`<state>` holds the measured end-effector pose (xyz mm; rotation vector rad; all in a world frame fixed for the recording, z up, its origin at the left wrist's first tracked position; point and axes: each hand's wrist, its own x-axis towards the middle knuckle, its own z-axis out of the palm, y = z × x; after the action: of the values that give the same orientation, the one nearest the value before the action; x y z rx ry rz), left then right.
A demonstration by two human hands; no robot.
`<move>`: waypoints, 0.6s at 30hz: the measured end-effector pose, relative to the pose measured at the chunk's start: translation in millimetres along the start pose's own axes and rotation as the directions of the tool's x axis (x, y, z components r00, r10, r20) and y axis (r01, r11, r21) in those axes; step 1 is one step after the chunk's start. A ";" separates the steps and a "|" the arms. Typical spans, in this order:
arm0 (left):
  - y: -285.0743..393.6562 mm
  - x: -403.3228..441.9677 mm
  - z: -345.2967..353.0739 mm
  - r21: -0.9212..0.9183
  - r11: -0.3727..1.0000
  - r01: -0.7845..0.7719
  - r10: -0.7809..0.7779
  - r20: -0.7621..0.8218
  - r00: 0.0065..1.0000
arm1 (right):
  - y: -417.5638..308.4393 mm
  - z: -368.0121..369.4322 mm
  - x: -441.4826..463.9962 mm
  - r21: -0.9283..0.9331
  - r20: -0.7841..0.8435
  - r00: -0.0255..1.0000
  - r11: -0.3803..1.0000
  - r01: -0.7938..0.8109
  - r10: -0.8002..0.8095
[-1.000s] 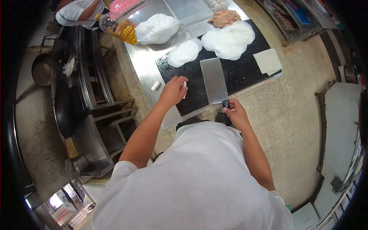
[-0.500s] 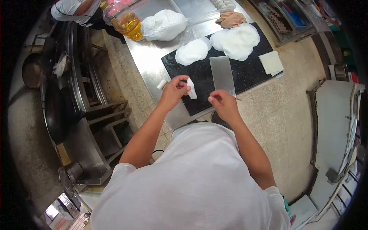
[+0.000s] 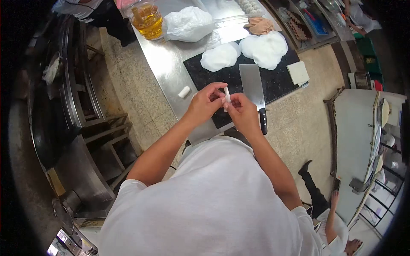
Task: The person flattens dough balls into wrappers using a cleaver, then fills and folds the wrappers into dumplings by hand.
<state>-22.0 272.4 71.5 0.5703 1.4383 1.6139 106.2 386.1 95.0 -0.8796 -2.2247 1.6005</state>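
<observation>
My left hand and my right hand meet over the near part of a black board. Their fingertips pinch a small white roll, which looks like a rolled thin dough sheet, held upright between them. Another white roll lies on the steel table to the left of my left hand. Just beyond my right hand rests a cleaver, its black handle jutting past the board's edge. Thin round white sheets lie in a smaller pile and a larger pile farther back.
A folded white cloth or stack sits at the board's right corner. Behind are a white plastic bag, a jug of yellow oil and a brown cloth. A stove counter stands left; other people are at the edges.
My right hand has moved left to join my left hand at the white piece, which is now narrower and lifted between both. The cleaver's handle is now uncovered. A person appears at lower right.
</observation>
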 end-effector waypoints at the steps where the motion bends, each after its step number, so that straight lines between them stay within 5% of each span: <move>1: 1.7 -0.6 -1.0 0.053 0.999 0.004 -0.004 0.003 1.000 | -1.8 -0.2 0.7 -0.007 0.006 1.000 1.000 0.005 -0.005; 8: -2.1 -0.7 -14.6 -0.132 0.990 0.042 -0.035 0.056 0.998 | 7.9 -22.9 14.9 0.062 0.040 0.980 0.979 -0.195 0.193; 10: -3.5 -3.4 -20.0 -0.459 0.879 0.132 -0.100 0.093 0.991 | 13.9 -27.2 17.6 0.094 0.027 0.966 0.961 -0.259 0.257; 13: -1.2 -5.0 -22.0 -0.489 0.852 0.186 -0.153 0.108 0.982 | 17.7 -31.9 19.0 0.585 0.168 0.938 0.735 -0.342 0.303; 16: 6.1 -2.8 -14.5 -0.472 0.854 0.221 -0.233 0.034 0.972 | 20.2 -39.9 15.0 0.723 0.328 0.898 0.535 -0.438 0.293; 17: 8.3 -0.8 -12.4 -0.426 0.875 0.229 -0.267 -0.030 0.963 | 26.1 -43.2 14.9 0.726 0.335 0.897 0.528 -0.440 0.288; 18: 9.0 3.9 -10.6 -0.420 0.878 0.229 -0.269 -0.038 0.962 | 37.8 -48.5 14.1 0.626 0.224 0.926 0.684 -0.375 0.303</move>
<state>-35.2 270.3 76.8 0.0585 1.1309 1.6836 133.2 439.7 75.6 -1.0289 -1.3666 2.4276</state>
